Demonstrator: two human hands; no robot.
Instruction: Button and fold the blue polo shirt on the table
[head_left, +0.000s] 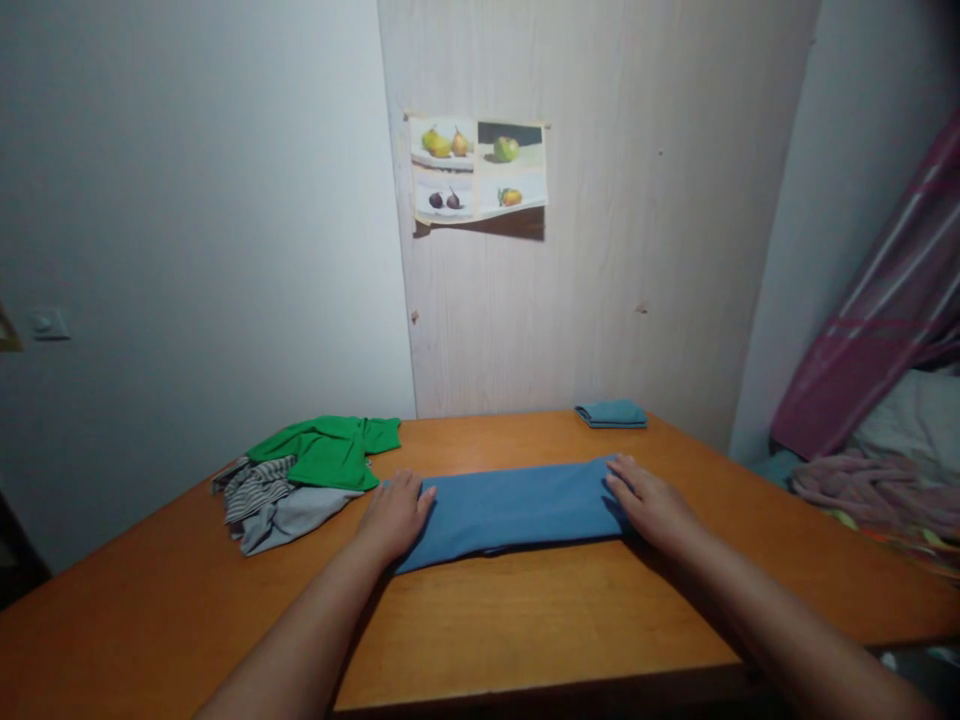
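A blue cloth (517, 510), folded into a long band, lies across the middle of the orange wooden table (525, 630). My left hand (394, 515) rests flat on its left end, fingers stretched out. My right hand (649, 500) lies flat on its right end, fingers together and extended. Neither hand grips the fabric.
A heap of clothes sits at the table's left: a green garment (330, 450) on top of striped and grey ones (270, 500). A small folded blue cloth (611, 413) lies at the back by the wooden panel. Bedding and a striped curtain (885, 300) are at the right.
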